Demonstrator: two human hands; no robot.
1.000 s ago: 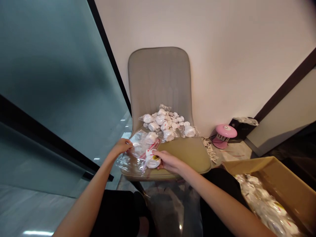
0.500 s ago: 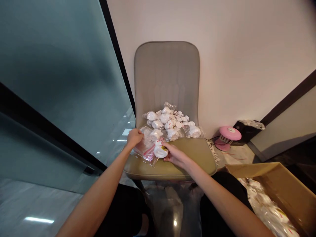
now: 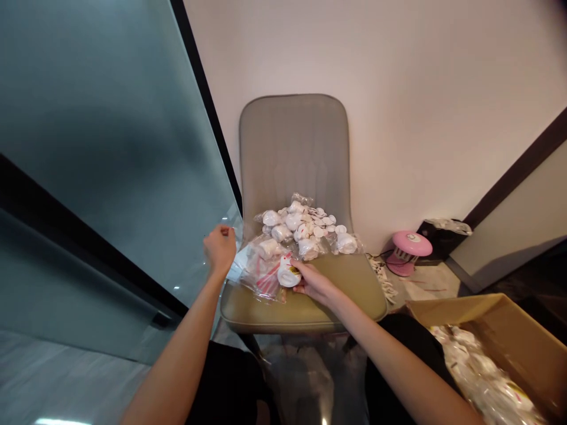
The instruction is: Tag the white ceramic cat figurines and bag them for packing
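My right hand (image 3: 312,282) is closed around a small white figurine (image 3: 289,273) with red and gold markings, just above the front of the chair seat. Beneath and left of it lie flat clear plastic bags (image 3: 261,276) with pink-red strips. My left hand (image 3: 220,251) is raised beside the seat's left edge, near the glass, its fingers curled in a pinch; what they hold, if anything, I cannot make out. Behind the figurine, several bagged white pieces (image 3: 309,248) and a heap of white discs (image 3: 319,221) are on the seat.
The grey-green chair (image 3: 292,141) stands against the wall, a glass panel (image 3: 110,130) to its left. At lower right, a cardboard box (image 3: 522,336) holds several bagged white figurines (image 3: 482,366). A pink mushroom-shaped device (image 3: 410,251) and a black box (image 3: 443,239) stand on the floor.
My left hand has moved left and away from the plastic bags. My right hand still holds the figurine in nearly the same place. The whole view has shifted slightly.
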